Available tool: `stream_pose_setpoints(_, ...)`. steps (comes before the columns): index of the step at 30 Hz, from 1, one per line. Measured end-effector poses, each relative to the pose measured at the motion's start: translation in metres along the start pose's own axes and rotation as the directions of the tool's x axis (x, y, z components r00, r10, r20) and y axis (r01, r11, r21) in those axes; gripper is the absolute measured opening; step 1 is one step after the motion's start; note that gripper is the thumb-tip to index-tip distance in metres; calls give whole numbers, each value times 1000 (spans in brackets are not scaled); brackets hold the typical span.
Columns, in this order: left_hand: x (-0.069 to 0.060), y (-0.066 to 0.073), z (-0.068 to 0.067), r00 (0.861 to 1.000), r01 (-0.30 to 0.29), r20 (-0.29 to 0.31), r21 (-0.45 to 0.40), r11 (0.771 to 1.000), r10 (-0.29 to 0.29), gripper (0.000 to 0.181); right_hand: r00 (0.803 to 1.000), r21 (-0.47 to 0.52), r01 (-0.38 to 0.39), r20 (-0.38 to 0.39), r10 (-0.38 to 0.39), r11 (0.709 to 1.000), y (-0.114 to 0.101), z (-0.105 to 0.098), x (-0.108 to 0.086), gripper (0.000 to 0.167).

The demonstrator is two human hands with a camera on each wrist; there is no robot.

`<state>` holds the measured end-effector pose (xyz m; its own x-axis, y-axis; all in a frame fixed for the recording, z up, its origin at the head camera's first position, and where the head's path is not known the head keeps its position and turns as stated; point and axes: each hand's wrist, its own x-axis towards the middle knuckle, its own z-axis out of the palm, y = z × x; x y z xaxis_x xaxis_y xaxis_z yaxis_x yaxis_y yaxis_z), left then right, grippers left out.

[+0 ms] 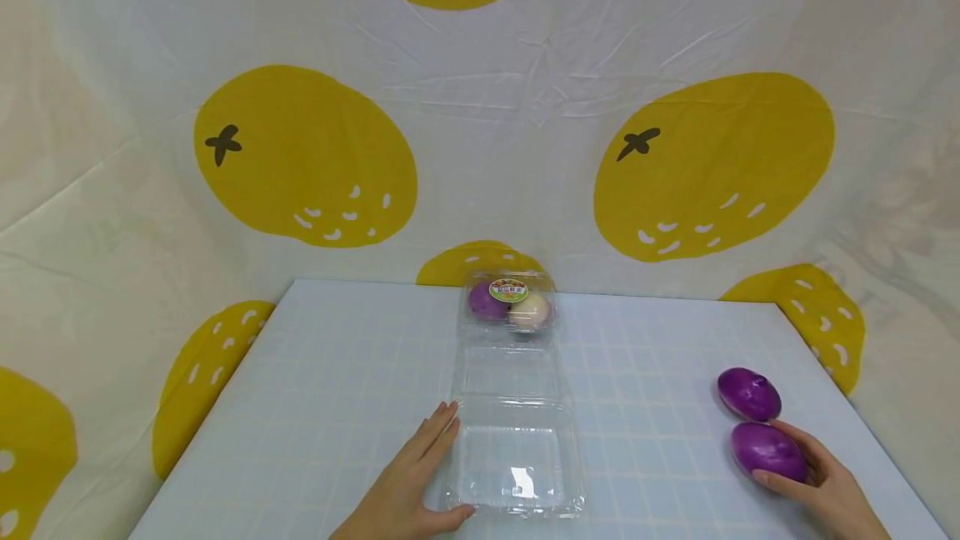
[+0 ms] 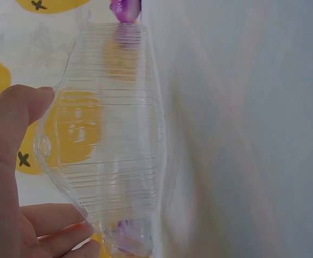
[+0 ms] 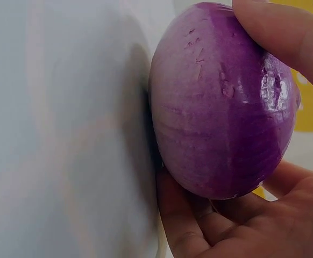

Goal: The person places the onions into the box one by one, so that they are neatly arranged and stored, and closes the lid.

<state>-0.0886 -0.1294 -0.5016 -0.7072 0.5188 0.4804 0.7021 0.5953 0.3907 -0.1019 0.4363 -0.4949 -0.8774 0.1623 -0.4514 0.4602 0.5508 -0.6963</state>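
Observation:
At the right of the table, my right hand [image 1: 825, 486] grips a purple onion [image 1: 768, 452], its thumb on one side and its fingers curled round the other. Up close in the right wrist view, the glossy skin of this onion [image 3: 221, 107] shows beside the tabletop. A second purple onion [image 1: 749, 394] lies just behind it. My left hand [image 1: 405, 477] rests against the left side of an opened clear plastic box [image 1: 517, 461], thumb and straight fingers spread along the rim. In the left wrist view, the box's ribbed wall [image 2: 108, 129] stands between thumb and fingers.
A closed clear box [image 1: 551, 294] with a label stands at the table's back edge, holding one purple and one pale onion. The opened box's lid [image 1: 510, 369] lies flat towards it. A patterned cloth [image 1: 510, 132] hangs behind the checked tabletop [image 1: 352, 373].

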Motion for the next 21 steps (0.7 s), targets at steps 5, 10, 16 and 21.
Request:
stream_pose_setpoints(5,-1,1,-1,1000,7,3,-6,1000,-7,101,1000,-12,9,13,-9,1000,-5,5,-1,113)
stream_pose_setpoints(10,0,0,-1,1000,10,8,-27,1000,-10,100,999,-14,22,25,-21,1000,-14,12,-2,111)
stream_pose_setpoints(16,0,0,0,1000,8,5,-43,999,-8,100,998,-17,48,50,-47,999,-25,20,-6,106)
stream_pose_setpoints(21,0,1,-1,1000,13,7,-40,999,-12,99,994,-21,99,56,-98,995,-33,28,-8,99)
